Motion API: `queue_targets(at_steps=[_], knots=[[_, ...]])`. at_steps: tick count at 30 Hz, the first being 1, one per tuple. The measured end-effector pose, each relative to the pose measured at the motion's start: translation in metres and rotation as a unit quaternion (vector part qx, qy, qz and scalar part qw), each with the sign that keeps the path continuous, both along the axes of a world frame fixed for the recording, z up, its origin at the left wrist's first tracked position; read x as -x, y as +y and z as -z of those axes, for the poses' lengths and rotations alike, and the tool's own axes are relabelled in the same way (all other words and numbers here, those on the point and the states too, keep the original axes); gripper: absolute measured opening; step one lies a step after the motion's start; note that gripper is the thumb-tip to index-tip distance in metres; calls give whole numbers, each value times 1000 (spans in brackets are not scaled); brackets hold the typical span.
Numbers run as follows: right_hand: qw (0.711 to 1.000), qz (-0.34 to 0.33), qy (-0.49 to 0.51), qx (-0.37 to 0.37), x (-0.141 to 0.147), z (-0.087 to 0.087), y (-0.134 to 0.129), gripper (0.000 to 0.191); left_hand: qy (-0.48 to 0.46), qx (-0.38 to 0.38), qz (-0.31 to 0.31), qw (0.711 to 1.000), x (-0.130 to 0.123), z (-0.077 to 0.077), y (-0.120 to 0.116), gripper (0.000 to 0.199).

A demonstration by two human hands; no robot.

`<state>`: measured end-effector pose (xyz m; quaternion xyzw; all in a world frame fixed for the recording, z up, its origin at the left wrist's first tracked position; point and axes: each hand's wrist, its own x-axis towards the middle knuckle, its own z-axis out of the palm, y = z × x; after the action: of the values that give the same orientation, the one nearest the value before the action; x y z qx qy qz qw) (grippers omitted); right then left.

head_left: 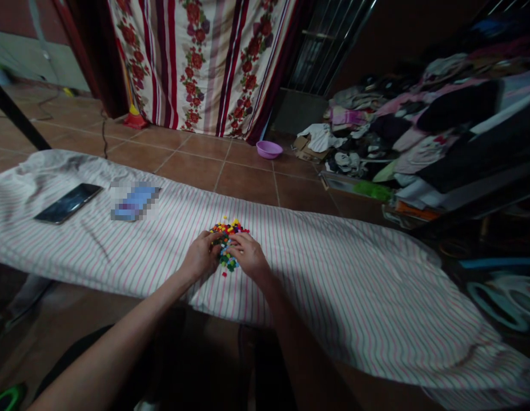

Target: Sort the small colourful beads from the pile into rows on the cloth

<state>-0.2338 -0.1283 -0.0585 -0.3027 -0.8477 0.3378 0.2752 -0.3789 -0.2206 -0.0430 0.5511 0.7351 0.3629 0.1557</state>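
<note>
A small heap of tiny coloured pieces (233, 226), in red, yellow, orange, blue, green and dark tones, lies on a striped cloth (333, 274). They look like little plastic bits, too small to name exactly. My left hand (202, 254) rests at the heap's left side, fingers curved and apart, their tips touching the pieces. From the right, my right hand (249, 255) reaches over the heap with its fingers spread and bent down onto it. Neither hand visibly holds a piece, though some fingertips are hidden. One red piece (224, 274) lies apart, nearer to me.
Left on the cloth lie a dark phone (68, 203) and a blurred blue rectangular item (135, 202). Beyond the cloth-covered surface, a purple basin (269, 149) stands on the tiled floor before a flowered curtain (192, 68). Piled clothes (410, 120) fill the right back.
</note>
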Motion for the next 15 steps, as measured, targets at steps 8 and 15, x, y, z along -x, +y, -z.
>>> queue_targets(at_steps=[8, 15], knots=[[973, 168, -132, -87, -10, -30, 17, 24, 8, 82, -47, 995, 15, -9, 2, 39], [911, 224, -346, -6, -17, -36, 22, 36, 65, 184, -22, 980, 12, -21, 4, 58]])
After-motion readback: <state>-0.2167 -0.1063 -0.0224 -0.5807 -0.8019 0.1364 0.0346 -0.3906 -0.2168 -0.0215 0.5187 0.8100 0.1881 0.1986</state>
